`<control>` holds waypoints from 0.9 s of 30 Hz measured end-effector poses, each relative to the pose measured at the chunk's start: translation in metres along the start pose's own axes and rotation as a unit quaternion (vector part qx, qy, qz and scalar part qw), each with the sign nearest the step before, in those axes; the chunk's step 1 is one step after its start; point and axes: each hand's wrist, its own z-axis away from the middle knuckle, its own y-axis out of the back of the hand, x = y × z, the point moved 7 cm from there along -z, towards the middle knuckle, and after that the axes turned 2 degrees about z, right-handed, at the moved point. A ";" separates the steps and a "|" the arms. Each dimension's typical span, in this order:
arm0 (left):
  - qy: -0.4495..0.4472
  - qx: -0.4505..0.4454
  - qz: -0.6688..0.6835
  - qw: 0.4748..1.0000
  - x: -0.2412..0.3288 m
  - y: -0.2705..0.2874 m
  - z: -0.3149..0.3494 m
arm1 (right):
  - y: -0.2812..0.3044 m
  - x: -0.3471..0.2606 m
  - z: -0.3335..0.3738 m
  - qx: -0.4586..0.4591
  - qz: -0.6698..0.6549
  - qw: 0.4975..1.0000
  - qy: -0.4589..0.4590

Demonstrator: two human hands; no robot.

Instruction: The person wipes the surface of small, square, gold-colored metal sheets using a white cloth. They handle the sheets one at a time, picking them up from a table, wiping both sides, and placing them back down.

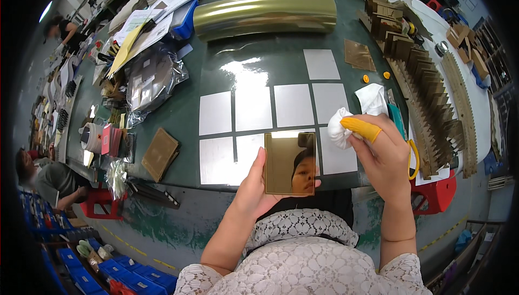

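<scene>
The left hand [253, 189] grasped a tinted, mirror-like plate [281, 171] by its lower and side edges, thumb along its 9 o'clock side. Taking that plate as the clock's centre, it was held above the near edge of the dark green tabletop [184, 122], a person's reflection showing in it. At 3 o'clock the right hand [386, 157] pinched a bunched white cloth [340, 128], apart from the plate; a yellow finger cover [362, 128] sheathed one finger. White rectangular panels [215, 113] lay in rows from 9 through 12 to 2 o'clock, some partly hidden behind the plate. A shiny gold-green roll [265, 17] lay at 12, a brown sheet [358, 54] at 1, and a second white cloth [371, 99] at 2, near the slotted rack [411, 73]. A stack of brown plates [160, 154] sat at 9, and a clear plastic-wrapped bundle [154, 84] at 10.
</scene>
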 end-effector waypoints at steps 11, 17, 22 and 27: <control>-0.084 0.129 -0.041 0.987 0.014 0.026 0.005 | -0.005 0.000 0.009 -0.023 -0.043 0.998 -0.028; -0.086 0.121 -0.031 0.988 0.013 0.030 0.004 | -0.008 -0.005 0.008 -0.031 -0.052 0.998 -0.012; -0.079 0.122 -0.029 0.989 0.015 0.022 0.004 | -0.011 -0.006 0.009 -0.033 -0.055 0.998 -0.014; -0.074 0.113 -0.029 0.990 0.015 0.027 0.004 | -0.015 -0.008 0.009 -0.039 -0.063 0.997 -0.011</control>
